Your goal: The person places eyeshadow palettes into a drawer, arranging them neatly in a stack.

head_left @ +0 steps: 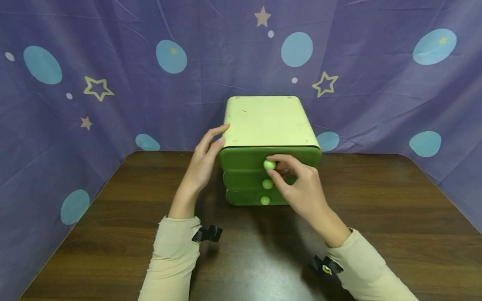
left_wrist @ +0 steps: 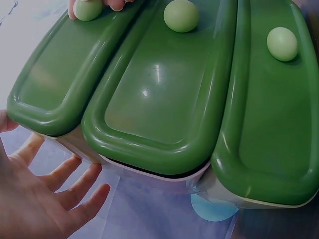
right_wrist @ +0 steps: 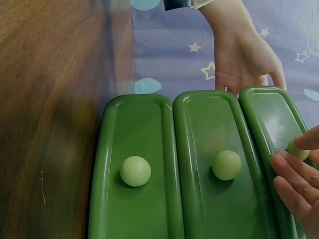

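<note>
- Drawer unit [head_left: 265,125], pale yellow-green with three dark green drawer fronts, stands on the brown desk [head_left: 113,234] near the starry purple backdrop [head_left: 113,104].
- Right hand [head_left: 301,188] pinches the top knob [head_left: 269,164] between thumb and fingers.
- Left hand [head_left: 205,159], fingers straight, rests against the unit's left side.
- Middle knob [head_left: 267,184] and bottom knob [head_left: 265,200] are untouched.
</note>
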Tool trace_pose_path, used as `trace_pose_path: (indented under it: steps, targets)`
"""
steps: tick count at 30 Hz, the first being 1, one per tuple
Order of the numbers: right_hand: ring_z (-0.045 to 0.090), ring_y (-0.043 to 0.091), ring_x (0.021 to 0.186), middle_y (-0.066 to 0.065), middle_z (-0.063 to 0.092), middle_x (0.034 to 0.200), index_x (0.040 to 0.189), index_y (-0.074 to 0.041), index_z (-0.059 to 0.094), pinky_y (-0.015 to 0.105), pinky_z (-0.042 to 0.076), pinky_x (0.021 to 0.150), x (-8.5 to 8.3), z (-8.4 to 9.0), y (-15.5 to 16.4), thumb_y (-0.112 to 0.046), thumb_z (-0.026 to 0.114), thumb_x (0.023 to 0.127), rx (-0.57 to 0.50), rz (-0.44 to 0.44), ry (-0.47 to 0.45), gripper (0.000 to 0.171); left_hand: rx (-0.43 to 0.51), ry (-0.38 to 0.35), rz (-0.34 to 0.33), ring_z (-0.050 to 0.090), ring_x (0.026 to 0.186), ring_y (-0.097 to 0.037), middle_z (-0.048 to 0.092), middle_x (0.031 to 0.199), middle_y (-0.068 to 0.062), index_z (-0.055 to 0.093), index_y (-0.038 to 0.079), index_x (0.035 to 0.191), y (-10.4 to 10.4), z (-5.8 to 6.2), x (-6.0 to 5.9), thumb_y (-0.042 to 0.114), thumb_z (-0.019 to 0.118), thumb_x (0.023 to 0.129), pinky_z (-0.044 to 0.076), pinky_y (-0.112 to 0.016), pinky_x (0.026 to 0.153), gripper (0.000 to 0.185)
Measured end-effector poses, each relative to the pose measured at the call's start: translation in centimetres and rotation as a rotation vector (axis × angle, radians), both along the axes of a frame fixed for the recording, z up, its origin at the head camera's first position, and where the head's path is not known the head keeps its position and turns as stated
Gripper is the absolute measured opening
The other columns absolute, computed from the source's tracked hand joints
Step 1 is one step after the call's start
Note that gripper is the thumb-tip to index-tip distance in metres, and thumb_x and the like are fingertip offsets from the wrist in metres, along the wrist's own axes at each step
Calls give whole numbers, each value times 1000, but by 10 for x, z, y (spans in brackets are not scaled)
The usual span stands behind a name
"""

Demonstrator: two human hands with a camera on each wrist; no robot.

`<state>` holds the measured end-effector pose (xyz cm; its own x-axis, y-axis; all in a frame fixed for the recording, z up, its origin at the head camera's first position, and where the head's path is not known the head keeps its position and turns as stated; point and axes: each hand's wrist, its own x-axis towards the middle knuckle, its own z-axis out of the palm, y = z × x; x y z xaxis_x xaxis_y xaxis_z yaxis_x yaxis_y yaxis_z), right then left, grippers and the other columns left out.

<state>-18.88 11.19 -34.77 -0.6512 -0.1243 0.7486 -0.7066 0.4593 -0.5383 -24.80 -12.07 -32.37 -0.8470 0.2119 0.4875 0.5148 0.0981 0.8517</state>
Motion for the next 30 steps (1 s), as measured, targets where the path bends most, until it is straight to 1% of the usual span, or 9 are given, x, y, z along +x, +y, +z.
trace_pose_path:
  steps: [8, 16, 20, 30]
  targets:
    - [66, 11, 71, 0, 71, 81, 110, -9, 72, 24, 53, 67, -3, 0, -1, -3, 75, 87, -7, -15, 3, 24, -20, 10, 4, 35, 139, -17, 45, 150, -5, 51, 6, 143, 0, -1, -2, 18, 44, 105, 33, -44, 110, 40]
    - [65, 9, 71, -2, 71, 82, 110, -9, 72, 23, 53, 67, -4, 0, 0, -3, 76, 85, 1, -21, 6, 25, -26, 13, 9, 34, 140, -17, 45, 150, -5, 50, 6, 143, 0, -1, -1, 18, 44, 105, 32, -44, 111, 41]
    - [65, 9, 71, -2, 70, 81, 110, -9, 72, 23, 53, 66, -4, 1, -1, -3, 76, 86, 5, -25, 0, 25, -29, 12, 9, 33, 140, -17, 45, 150, -5, 50, 6, 143, 1, 0, -1, 18, 43, 105, 31, -43, 111, 40]
    - [65, 9, 71, -1, 71, 82, 111, -9, 72, 29, 54, 65, -2, 4, -1, -4, 76, 86, 15, -35, -12, 27, -37, 8, 14, 33, 140, -17, 45, 150, -6, 51, 5, 143, 0, 0, -1, 18, 43, 105, 29, -43, 113, 40]
